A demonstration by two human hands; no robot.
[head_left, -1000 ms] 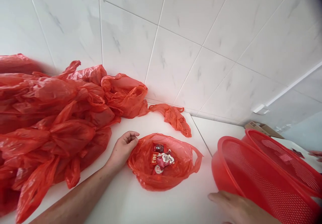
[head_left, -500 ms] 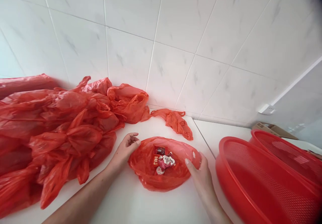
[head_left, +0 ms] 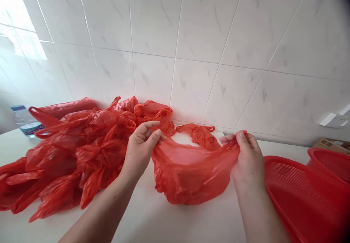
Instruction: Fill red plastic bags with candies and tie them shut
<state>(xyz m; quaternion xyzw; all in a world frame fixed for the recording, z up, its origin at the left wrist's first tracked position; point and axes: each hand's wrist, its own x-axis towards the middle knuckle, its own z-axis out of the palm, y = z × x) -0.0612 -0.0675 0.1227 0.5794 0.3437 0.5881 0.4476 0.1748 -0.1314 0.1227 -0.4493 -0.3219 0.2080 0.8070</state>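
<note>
A red plastic bag (head_left: 191,173) hangs just above the white counter (head_left: 164,221), stretched between both hands. My left hand (head_left: 140,146) pinches its left handle with thumb and fingers closed. My right hand (head_left: 246,155) pinches the right handle the same way. The bag's mouth is pulled wide and its bottom sags onto the counter. The small wrapped sweets seen inside it earlier are hidden by the bag's front wall.
A heap of tied red bags (head_left: 71,152) lies to the left against the tiled wall. One loose red bag (head_left: 201,133) lies behind. A red mesh basket (head_left: 306,195) sits at right, a second one (head_left: 330,163) behind it. A water bottle (head_left: 23,121) stands far left.
My right hand left the basket and took the bag's right handle. Both hands lifted the handles up, raising the bag's sides so its contents are no longer seen.
</note>
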